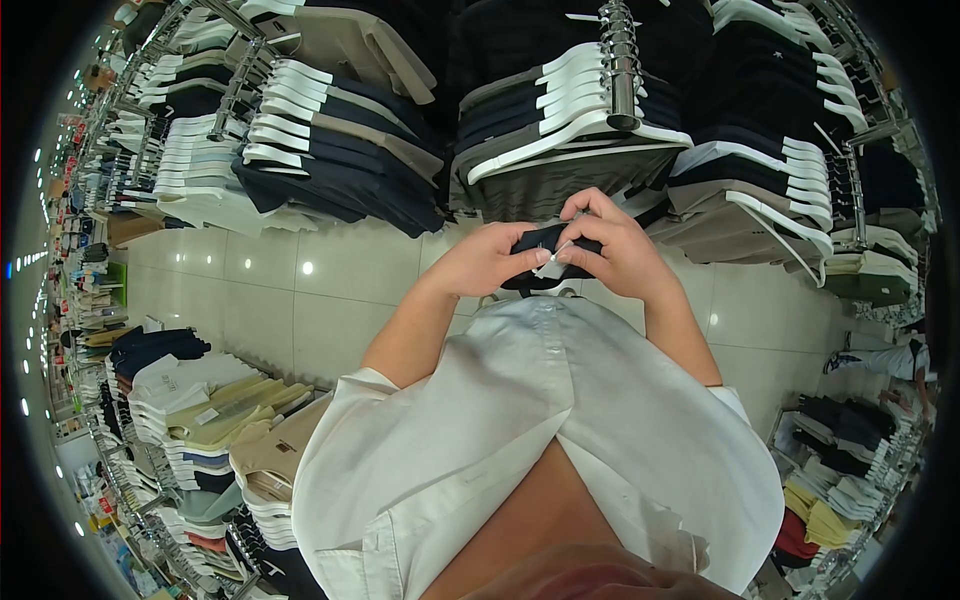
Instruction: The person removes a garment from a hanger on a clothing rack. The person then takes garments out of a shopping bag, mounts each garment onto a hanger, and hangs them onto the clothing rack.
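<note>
In front of my white shirt, both hands meet at a piece of black cloth [537, 240], bunched up; its full shape is hidden. My left hand [484, 262] is closed on the cloth's left side, its thumb lying at a small white tag [550, 268]. From the right, my right hand [615, 248] is closed too, with thumb and index finger pinched at the tag's upper end. A thin pale strip shows between those fingertips. Just beyond my hands hang dark garments [570, 185] on white hangers [575, 130].
Metal rails, one with a ringed end [622, 95], carry rows of dark and beige clothes ahead. More garments [215, 400] hang behind on the left and folded-looking dark ones [845, 425] at lower right. Glossy tiled floor [340, 320] runs between. A person's legs [880, 360] show far right.
</note>
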Available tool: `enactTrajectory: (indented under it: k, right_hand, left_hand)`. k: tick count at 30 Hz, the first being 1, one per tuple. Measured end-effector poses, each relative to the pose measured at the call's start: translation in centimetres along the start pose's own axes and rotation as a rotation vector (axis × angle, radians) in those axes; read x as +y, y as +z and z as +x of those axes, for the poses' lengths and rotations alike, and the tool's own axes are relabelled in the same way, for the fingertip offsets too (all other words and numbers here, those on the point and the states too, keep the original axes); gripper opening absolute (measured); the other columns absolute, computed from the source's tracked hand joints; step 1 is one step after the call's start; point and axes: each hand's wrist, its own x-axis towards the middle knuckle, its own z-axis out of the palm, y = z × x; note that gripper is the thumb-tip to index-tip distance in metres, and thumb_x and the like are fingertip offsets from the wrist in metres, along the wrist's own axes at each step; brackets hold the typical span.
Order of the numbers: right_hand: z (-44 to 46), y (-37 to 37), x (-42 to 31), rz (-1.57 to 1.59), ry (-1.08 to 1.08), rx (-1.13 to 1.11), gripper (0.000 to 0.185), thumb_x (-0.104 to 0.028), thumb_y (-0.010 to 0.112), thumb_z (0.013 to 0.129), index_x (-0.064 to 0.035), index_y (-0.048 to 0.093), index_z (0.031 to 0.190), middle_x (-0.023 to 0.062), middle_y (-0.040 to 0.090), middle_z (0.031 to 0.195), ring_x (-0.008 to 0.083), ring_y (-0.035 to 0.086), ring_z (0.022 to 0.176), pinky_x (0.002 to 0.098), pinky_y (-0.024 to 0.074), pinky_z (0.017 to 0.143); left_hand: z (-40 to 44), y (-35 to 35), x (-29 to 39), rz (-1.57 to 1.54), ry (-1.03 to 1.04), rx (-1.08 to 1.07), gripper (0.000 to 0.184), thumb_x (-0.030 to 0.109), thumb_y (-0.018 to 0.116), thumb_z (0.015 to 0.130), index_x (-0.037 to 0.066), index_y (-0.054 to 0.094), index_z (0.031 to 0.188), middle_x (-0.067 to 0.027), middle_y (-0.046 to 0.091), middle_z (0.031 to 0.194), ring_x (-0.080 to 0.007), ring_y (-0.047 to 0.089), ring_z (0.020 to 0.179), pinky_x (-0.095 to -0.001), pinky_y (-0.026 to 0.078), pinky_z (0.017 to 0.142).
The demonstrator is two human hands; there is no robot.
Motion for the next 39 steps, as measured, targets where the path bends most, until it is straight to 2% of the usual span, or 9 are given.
enactTrajectory:
  k: [5,14,17,23,29,32,35,38,39]
  right_hand:
    - [0.1,0.0,0.0,0.054,-0.03,-0.02,0.013,-0.013,0.081,0.089,-0.0069,0.073,0.097,0.0063,0.06,0.115,0.0245,0.063,0.101,0.036,0.0515,0.085]
    - [0.1,-0.3,0.2,0.136,-0.03,-0.107,0.012,-0.015,0.079,0.092,-0.0058,0.073,0.097,0.0081,0.059,0.115,0.0251,0.062,0.101,0.035,0.0503,0.085]
    - [0.2,-0.5,0.1,0.188,0.002,-0.143,0.009,-0.007,0.079,0.09,-0.0044,0.071,0.092,0.0053,0.057,0.114,0.0176,0.055,0.093,0.0307,0.0461,0.081]
    - [0.2,-0.9,-0.5,0.21,0.058,-0.211,0.01,-0.007,0.078,0.09,-0.0031,0.07,0.091,0.0051,0.056,0.113,0.0167,0.054,0.091,0.0298,0.0454,0.079]
    - [0.2,-1.4,-1.0,0.137,0.102,-0.278,0.011,-0.009,0.079,0.089,-0.003,0.07,0.091,0.004,0.057,0.111,0.0159,0.055,0.088,0.0297,0.0458,0.076]
    - [0.1,-1.6,-1.3,0.119,0.088,-0.286,0.012,-0.011,0.08,0.089,-0.0034,0.07,0.091,0.0042,0.057,0.11,0.0167,0.055,0.086,0.0304,0.0458,0.074]
    - [-0.2,-1.1,-1.2,0.014,-0.032,-0.148,0.012,-0.011,0.082,0.088,-0.0045,0.072,0.092,0.0049,0.056,0.109,0.0183,0.055,0.083,0.0316,0.0458,0.072]
    - [-0.3,-1.2,-2.4,-0.037,0.026,-0.09,0.012,-0.018,0.082,0.088,-0.0085,0.076,0.094,0.0054,0.057,0.11,0.0238,0.062,0.088,0.0359,0.0499,0.077]
    - [-0.3,-0.9,-2.4,-0.057,-0.006,-0.042,0.012,-0.016,0.083,0.086,-0.0091,0.077,0.094,0.0049,0.057,0.11,0.0218,0.058,0.083,0.0348,0.0477,0.073]
  left_hand:
    - [0.0,-0.1,0.1,-0.016,-0.002,-0.04,0.023,0.023,0.064,0.108,0.001,0.066,0.112,0.0062,0.062,0.092,-0.0034,0.051,0.082,-0.0233,0.044,0.069]
    - [-0.6,0.7,1.1,0.087,0.11,0.004,0.022,0.02,0.061,0.108,0.0,0.066,0.116,0.0036,0.063,0.094,-0.0056,0.052,0.084,-0.0257,0.046,0.073]
    - [-0.4,0.4,0.6,0.24,0.138,0.003,0.022,0.019,0.063,0.106,0.0,0.065,0.116,-0.0007,0.064,0.093,-0.0103,0.056,0.084,-0.029,0.047,0.075]
    - [-0.6,0.5,1.4,0.467,0.338,0.044,0.019,0.019,0.066,0.101,0.0,0.062,0.104,-0.012,0.061,0.095,-0.0275,0.058,0.086,-0.0379,0.047,0.076]
    - [-0.6,0.9,1.3,0.529,0.376,0.051,0.019,0.018,0.065,0.102,0.001,0.058,0.099,-0.0129,0.058,0.092,-0.0309,0.057,0.085,-0.0401,0.046,0.076]
    - [-0.7,1.3,1.8,0.509,0.35,0.04,0.02,0.021,0.064,0.103,0.002,0.06,0.1,-0.0147,0.061,0.095,-0.0356,0.06,0.092,-0.0435,0.048,0.081]
    - [-0.6,0.9,1.2,0.499,0.27,0.082,0.017,0.017,0.065,0.103,0.001,0.062,0.106,-0.0108,0.061,0.095,-0.0251,0.06,0.089,-0.0364,0.047,0.078]
    - [-0.3,0.5,0.9,0.332,0.192,0.235,0.015,0.014,0.065,0.103,0.003,0.063,0.111,-0.0054,0.062,0.097,-0.0156,0.062,0.095,-0.031,0.048,0.08]
    - [-0.4,0.7,1.1,0.096,0.104,0.262,0.015,0.01,0.07,0.1,0.004,0.065,0.113,-0.002,0.061,0.106,-0.0102,0.058,0.106,-0.0262,0.047,0.088]
